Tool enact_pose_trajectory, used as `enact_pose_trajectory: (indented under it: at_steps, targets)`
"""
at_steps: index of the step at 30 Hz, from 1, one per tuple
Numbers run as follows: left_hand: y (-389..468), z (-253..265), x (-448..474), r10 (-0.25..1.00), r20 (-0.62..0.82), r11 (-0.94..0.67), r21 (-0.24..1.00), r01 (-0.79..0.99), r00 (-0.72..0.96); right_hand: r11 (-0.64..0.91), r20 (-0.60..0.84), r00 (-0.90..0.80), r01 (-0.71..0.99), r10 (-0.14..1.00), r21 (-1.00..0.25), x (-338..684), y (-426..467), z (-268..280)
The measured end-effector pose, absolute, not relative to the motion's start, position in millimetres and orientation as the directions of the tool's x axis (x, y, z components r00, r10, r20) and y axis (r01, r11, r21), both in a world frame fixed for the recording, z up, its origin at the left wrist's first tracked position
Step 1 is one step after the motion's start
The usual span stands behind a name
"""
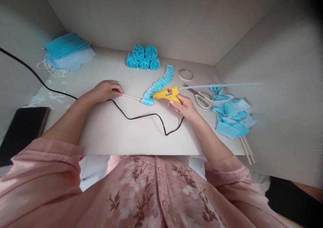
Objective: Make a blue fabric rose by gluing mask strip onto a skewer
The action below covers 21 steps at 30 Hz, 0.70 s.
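Observation:
My left hand [109, 90] pinches one end of a thin wooden stick [131, 97]. The stick's other end meets the near end of a pleated blue strip [159, 83], which lies slanting across the table. In my right hand [183, 105] is a yellow hot glue gun [167, 94], its nozzle at the strip close to the stick's tip. A long translucent glue stick [217, 85] juts out of the gun's back. Whether glue is coming out cannot be seen. The gun's black cord [143, 115] runs in bends across the table and beneath my left wrist.
Several rolled blue flowers [144, 63] are stacked at the back. Face masks [67, 49] lie back left, above white scraps [37, 100] and a dark phone [24, 127]. To the right are a tape ring [186, 74], scissors [202, 99], blue pieces [233, 118] and loose sticks [247, 150].

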<state>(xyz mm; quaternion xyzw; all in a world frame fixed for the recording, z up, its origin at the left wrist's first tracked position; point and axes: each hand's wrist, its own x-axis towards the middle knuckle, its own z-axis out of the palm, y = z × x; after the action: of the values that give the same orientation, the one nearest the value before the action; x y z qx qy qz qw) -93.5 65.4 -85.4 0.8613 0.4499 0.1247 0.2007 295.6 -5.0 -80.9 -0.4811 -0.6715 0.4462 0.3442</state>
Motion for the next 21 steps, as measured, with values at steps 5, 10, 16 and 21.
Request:
enact_pose_trajectory:
  at_steps: [5, 10, 16, 21]
  targets:
    - [65.7, -85.5, -93.7, 0.820, 0.041, -0.525, 0.454, 0.720, 0.571, 0.165, 0.045, -0.328, 0.348, 0.944, -0.923, 297.5, -6.2, -75.8]
    - [66.1, -85.5, -93.7, 0.821, 0.035, -0.520, 0.458, 0.721, 0.570, 0.151, 0.016, -0.331, 0.388, 0.943, -0.909, 298.7, -5.5, -76.5]
    - [65.7, -85.2, -93.9, 0.828, 0.024, -0.508, 0.458, 0.730, 0.561, 0.212, 0.037, -0.372, 0.442, 0.928, -0.872, 305.2, -4.2, -76.5]
    - [64.3, -84.3, -92.8, 0.826, 0.026, -0.507, 0.468, 0.724, 0.562, 0.161, -0.010, -0.399, 0.395, 0.917, -0.905, 315.1, -6.5, -66.4]
